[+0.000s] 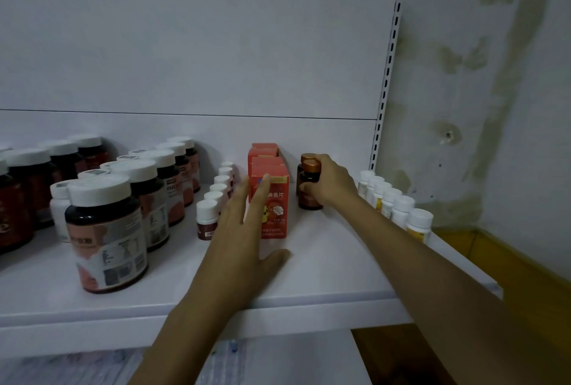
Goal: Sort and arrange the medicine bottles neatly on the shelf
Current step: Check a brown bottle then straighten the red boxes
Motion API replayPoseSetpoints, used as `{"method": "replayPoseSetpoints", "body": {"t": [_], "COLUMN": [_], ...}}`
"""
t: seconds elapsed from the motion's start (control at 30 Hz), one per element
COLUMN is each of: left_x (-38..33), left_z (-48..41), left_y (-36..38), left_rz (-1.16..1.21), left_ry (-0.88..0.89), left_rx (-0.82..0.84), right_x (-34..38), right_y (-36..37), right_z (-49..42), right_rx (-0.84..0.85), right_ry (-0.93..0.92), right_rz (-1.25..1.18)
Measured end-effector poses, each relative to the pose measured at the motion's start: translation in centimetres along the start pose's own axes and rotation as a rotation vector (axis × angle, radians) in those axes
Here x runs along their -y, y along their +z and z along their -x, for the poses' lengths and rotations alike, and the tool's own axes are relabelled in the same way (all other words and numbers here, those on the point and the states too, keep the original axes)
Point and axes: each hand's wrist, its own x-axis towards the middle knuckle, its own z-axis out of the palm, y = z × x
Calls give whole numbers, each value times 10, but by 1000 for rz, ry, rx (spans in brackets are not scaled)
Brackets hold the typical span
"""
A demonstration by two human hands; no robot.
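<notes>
Brown bottle [310,177] w/ a copper cap stands on the white shelf [324,264] just right of the red box [275,220]. My right hand [332,185] has its fingers curled round the bottle's neck and shoulder. A second brown bottle [306,156] sits directly behind it, also right of the red box. My left hand [239,230] is flat and spread, fingers straight. Its fingertips lie against the front face of the red box, thumb splayed out below; it pinches nothing.

Progress, as I judge it: mostly done. Just left of the red box runs a front-to-back file of small white-capped bottles [213,199]. Farther left stand rows of big dark jars [106,230]. Right of the red box, past the brown pair, a file of white bottles [398,205] is lined up. More red boxes [263,149] stand behind the front one. What's left, prob.: squaring the brown pair into its own file and nudging the red box straight.

Orientation: the held bottle is upright, long axis vertical, cap up. Which way its label faces I can't tell; the hand covers that part.
</notes>
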Motion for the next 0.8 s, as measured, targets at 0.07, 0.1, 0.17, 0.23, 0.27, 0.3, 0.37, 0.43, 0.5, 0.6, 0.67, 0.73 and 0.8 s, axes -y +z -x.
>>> {"method": "replayPoseSetpoints", "body": {"t": [0.07,0.1,0.17,0.23,0.27,0.3,0.37,0.43,0.5,0.6,0.67,0.73,0.8], "left_x": [1,1,2,3,3,4,5,4,4,2,0,-3,-3], "left_z": [0,0,-1,-1,-1,-1,-1,-1,-1,-1,0,-2,-3], "left_y": [1,1,2,2,2,3,3,3,3,1,-1,-3,-5], "left_rz": [-14,-17,-13,-12,-10,-4,12,34,65,84,113,191,287], "left_ry": [-10,-14,-25,-30,-35,-43,-51,-49,-60,-82,-94,-92,-87], "left_rx": [9,14,27,31,35,39,38,28,22,36,52,56,17], "right_x": [-1,-2,-3,-4,-5,-6,-7,-4,5,21,31,43,50], "right_y": [1,3,5,7,8,10,12,10,3,-13,-13,-8,-1], "right_z": [-8,-12,-19,-26,-29,-31,-35,-37,-32,0,39,80,105], "right_rx": [19,26,31,26,26,27,37,71,77,-186,-234,-60,79], "right_ry": [4,9,11,10,9,10,14,29,49,-1,-72,-76,-68], "right_rz": [6,5,2,2,-1,-2,1,47,79,-66,-268,-416,-498]}}
